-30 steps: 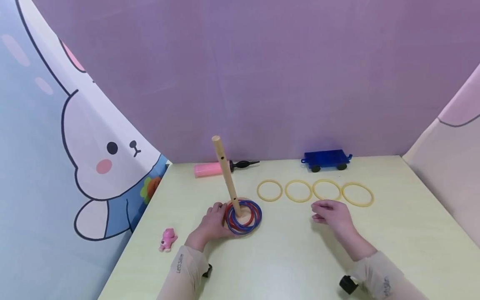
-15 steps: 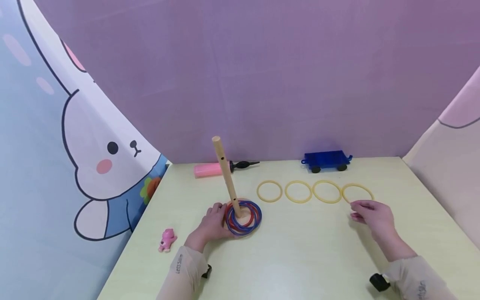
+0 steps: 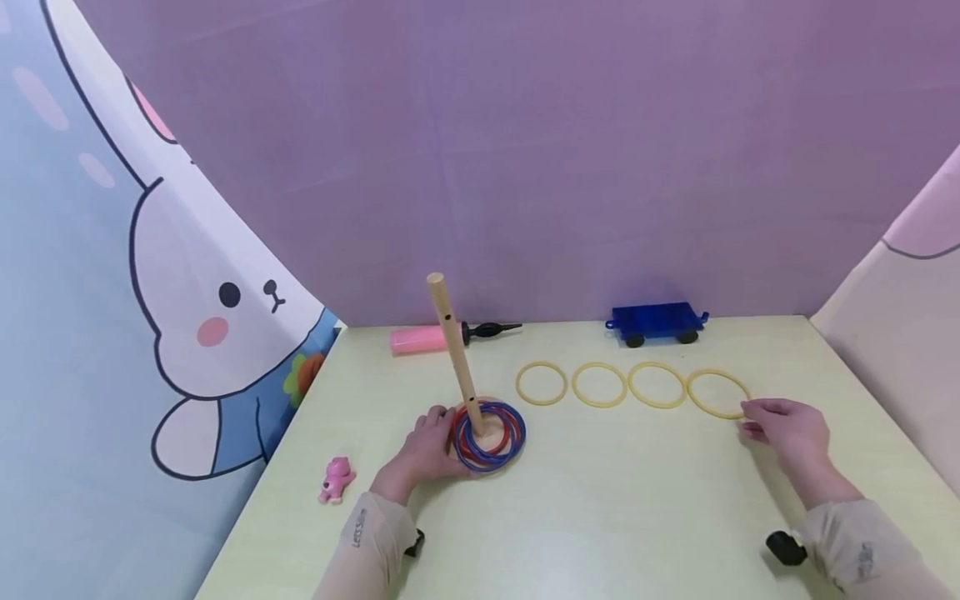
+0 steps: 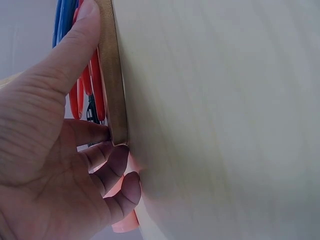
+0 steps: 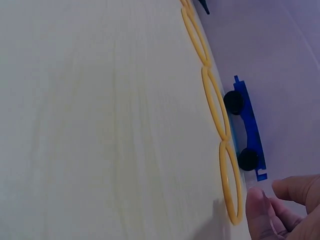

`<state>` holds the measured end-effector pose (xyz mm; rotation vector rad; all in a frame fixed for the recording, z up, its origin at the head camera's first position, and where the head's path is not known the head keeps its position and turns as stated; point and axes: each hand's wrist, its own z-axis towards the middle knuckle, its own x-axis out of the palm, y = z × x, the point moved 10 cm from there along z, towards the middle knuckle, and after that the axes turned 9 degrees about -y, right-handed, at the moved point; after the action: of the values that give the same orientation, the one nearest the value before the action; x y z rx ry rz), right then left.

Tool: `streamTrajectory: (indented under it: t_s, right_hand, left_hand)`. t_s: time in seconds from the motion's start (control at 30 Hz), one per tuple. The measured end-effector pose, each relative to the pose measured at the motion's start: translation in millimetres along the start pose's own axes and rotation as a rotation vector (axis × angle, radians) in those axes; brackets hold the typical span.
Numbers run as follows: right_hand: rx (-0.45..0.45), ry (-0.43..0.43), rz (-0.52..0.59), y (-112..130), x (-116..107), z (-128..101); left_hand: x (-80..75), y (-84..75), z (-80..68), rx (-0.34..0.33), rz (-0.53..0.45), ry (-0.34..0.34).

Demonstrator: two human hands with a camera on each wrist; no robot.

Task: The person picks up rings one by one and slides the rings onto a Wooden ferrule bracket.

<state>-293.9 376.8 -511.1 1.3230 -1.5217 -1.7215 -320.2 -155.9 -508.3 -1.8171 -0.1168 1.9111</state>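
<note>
My left hand (image 3: 423, 450) grips the edge of a wooden ring-toss stand, whose round base (image 4: 113, 75) sits between the thumb and curled fingers in the left wrist view. The stand's tall post (image 3: 456, 354) leans slightly left in the head view. Blue rings (image 3: 519, 415) and red rings (image 4: 97, 90) lie stacked around its foot. My right hand (image 3: 791, 432) is at the right end of a row of yellow rings, fingertips right at the edge of the rightmost yellow ring (image 3: 691, 395). In the right wrist view a gap shows between its thumb and fingers (image 5: 287, 189).
Several yellow rings, such as the leftmost one (image 3: 518, 383), lie flat in a row. Behind them stands a blue toy wagon (image 3: 656, 321). A pink hand pump (image 3: 418, 339) lies behind the post, and a small pink bear figure (image 3: 337, 481) at left. A purple cloth (image 3: 570, 167) rises behind.
My right hand has moved right along the yellow rings, from below the third ring to the far edge of the last one. My left hand has stayed on the stand's base.
</note>
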Motion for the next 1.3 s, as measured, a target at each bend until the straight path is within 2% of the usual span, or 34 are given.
streamTrajectory:
  t_s: [0.3,0.67,0.87,1.1,1.3]
  right_hand:
    - [0.072,-0.041,-0.071,-8.6,-6.1,10.5]
    - [0.101,-0.042,-0.202,-17.5,-6.5,17.7]
    - [0.064,-0.061,-0.297,-18.7,-7.6,21.7]
    - [-0.034,-0.052,-0.45,-7.9,-8.8,20.9]
    - [-0.054,0.042,-0.523,-8.3,-3.9,14.1]
  left_hand:
    - [1.9,-2.2,-0.2,-0.009,-0.009,0.017]
    - [3.9,-1.3,1.4,-0.011,-0.004,0.023]
    - [6.6,0.4,2.1,-0.015,-0.015,0.027]
    - [6.9,2.6,2.6,-0.02,-0.017,0.026]
    - [5.3,4.7,2.0,-0.029,-0.007,0.026]
